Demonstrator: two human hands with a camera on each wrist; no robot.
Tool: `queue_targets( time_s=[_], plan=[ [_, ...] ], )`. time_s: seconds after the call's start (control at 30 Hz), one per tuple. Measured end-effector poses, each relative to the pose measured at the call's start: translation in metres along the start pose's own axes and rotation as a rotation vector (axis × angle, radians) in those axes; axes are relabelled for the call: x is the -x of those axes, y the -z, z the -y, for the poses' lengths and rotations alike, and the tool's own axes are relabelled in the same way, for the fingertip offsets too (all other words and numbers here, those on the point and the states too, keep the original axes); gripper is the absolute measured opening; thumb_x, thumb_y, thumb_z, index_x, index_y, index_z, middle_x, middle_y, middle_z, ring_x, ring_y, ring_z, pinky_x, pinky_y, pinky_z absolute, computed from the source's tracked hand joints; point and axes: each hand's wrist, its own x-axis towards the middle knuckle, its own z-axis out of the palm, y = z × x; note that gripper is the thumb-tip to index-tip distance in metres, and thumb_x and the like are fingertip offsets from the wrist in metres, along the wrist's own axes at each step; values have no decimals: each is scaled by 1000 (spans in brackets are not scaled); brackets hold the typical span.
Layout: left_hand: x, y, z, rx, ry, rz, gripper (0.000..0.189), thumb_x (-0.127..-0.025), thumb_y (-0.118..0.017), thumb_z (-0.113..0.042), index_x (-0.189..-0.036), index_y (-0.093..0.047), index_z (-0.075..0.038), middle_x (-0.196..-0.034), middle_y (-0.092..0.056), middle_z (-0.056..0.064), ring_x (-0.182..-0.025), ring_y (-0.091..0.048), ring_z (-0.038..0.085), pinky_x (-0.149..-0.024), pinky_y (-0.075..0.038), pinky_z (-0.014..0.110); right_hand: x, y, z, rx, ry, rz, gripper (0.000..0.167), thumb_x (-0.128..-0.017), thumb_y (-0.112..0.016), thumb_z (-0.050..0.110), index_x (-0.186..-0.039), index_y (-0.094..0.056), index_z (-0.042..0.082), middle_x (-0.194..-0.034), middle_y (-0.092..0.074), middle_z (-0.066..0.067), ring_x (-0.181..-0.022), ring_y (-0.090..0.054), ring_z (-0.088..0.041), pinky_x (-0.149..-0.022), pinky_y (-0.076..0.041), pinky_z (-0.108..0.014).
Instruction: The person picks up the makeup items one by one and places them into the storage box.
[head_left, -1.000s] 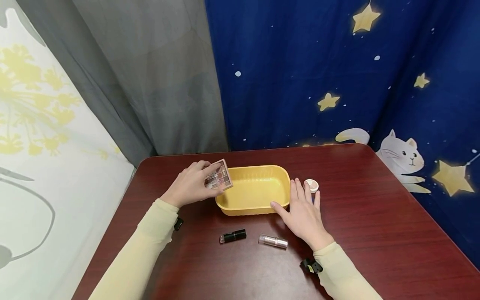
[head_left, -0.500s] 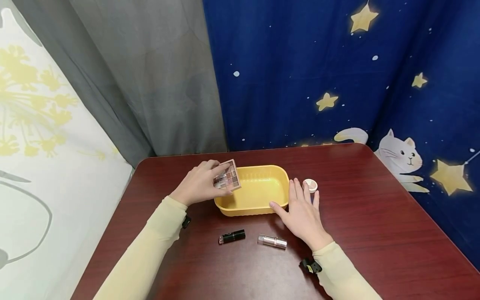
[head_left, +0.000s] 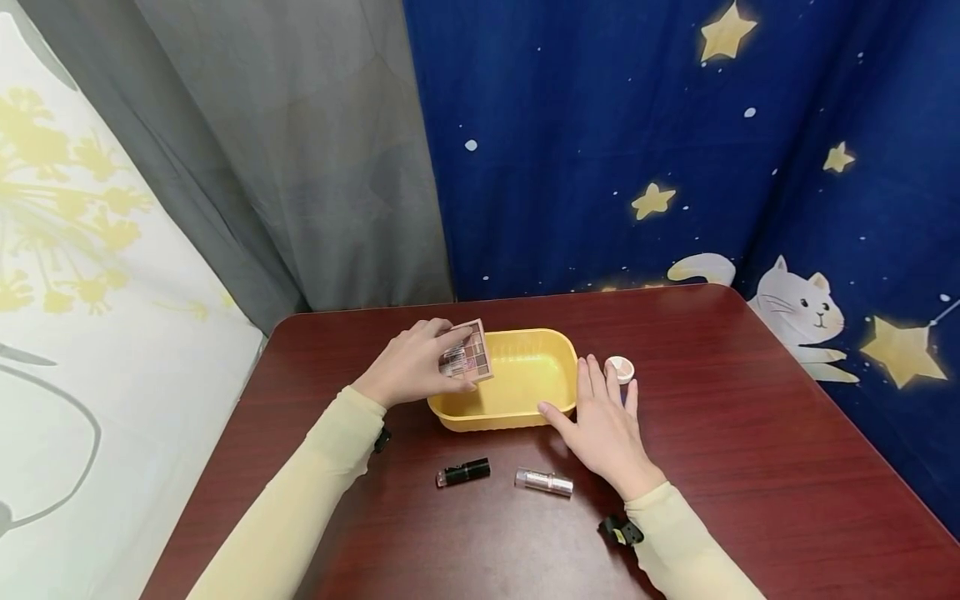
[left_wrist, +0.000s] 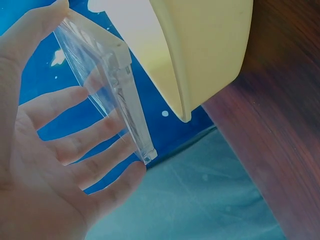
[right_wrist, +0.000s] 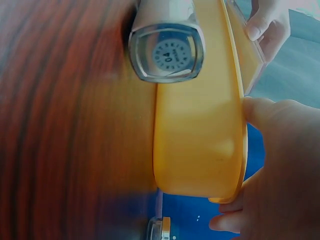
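In the head view my left hand (head_left: 408, 365) grips an eyeshadow palette (head_left: 476, 357) by its edges, tilted over the left end of a yellow plastic basket (head_left: 532, 382). The left wrist view shows the palette's clear lid (left_wrist: 95, 75) facing the palm, with thumb and fingers at opposite edges. My right hand (head_left: 606, 427) rests at the basket's front right corner, fingers extended along the right side and thumb touching the front rim. In front of the basket lie a black lipstick tube (head_left: 462, 472) and a silver lipstick tube (head_left: 544, 482), which looms close in the right wrist view.
A small round container with a white rim (head_left: 621, 369) sits just beyond my right fingertips, partly covered by them. The dark red table (head_left: 720, 467) ends at the back against grey (head_left: 360, 208) and blue curtains (head_left: 540, 208).
My left hand has carried the palette rightward, from the basket's left rim to farther over its inside. The right hand, the basket and the lipsticks stay in place.
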Motion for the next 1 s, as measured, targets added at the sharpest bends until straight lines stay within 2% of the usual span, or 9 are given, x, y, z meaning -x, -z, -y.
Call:
queue_targets(
  time_s=[0.53,1.0],
  plan=[
    [-9,-15,-1,-87,-28,67,89,-74,-73,-70,-149,-52,-27,-131,-56,7,-110,-53,25,-89,-49,46,-1,-1,0,3,0,-4,107,-91,-44,78,-159,-19,-1,-164,-19,-20,-150,-12,-45,-114,3,-67],
    [-13,-19,-4,-67,-22,100,88,-74,-77,-67,-147,-55,-24,-133,-56,10,-112,-53,27,-91,-49,50,0,1,2,-1,-2,-2,109,-90,-38,82,-159,-21,-2,-164,-20,-20,-149,-13,-45,-114,1,-68]
  ],
)
